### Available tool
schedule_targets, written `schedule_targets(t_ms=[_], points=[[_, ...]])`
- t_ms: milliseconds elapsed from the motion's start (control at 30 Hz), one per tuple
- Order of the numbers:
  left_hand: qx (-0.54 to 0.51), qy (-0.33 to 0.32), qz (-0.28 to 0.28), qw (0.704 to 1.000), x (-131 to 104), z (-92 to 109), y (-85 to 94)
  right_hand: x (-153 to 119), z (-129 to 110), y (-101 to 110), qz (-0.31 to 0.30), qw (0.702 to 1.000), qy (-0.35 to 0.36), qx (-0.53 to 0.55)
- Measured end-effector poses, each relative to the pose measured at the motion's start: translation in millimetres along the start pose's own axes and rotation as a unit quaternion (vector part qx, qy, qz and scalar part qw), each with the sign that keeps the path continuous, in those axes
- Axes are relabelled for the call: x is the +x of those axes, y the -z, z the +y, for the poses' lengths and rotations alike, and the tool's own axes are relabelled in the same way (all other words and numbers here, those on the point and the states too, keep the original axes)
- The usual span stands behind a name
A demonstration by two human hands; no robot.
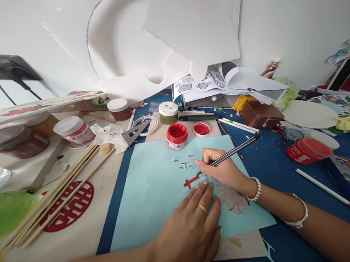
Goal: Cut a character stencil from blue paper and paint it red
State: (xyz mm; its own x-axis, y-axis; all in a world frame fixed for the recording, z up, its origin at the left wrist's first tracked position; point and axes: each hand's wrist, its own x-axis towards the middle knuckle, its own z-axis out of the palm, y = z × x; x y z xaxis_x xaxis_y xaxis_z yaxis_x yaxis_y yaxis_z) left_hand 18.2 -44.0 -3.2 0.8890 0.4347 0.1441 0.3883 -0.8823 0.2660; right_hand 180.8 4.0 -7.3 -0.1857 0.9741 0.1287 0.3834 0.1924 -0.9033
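Observation:
A light blue sheet [145,190] with small cut-out shapes lies on the table, a red painted mark [191,181] near its middle. My left hand [189,227] rests flat on the sheet just below that mark, fingers spread, a gold ring on one finger. Pinched in my right hand [223,169] is a slim black brush [235,149], its tip down by the right end of the red mark. Behind the sheet's top edge are an open jar of red paint [177,136] and its red-smeared lid [201,129].
Wooden sticks [60,190] cross a red round cut-out [80,210] at left. Paint jars [75,130] stand behind them. A brown box [261,113], a red tub [308,150] and a white rod [325,190] are on the right. White boards [190,26] lean at the back.

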Motion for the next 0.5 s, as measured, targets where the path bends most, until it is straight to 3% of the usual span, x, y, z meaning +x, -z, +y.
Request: schedule_targets(t_ms=[500], points=[[0.001, -0.001, 0.0, 1.0, 0.1, 0.0, 0.3, 0.3, 1.3, -0.9, -0.005, 1.0, 0.007, -0.009]])
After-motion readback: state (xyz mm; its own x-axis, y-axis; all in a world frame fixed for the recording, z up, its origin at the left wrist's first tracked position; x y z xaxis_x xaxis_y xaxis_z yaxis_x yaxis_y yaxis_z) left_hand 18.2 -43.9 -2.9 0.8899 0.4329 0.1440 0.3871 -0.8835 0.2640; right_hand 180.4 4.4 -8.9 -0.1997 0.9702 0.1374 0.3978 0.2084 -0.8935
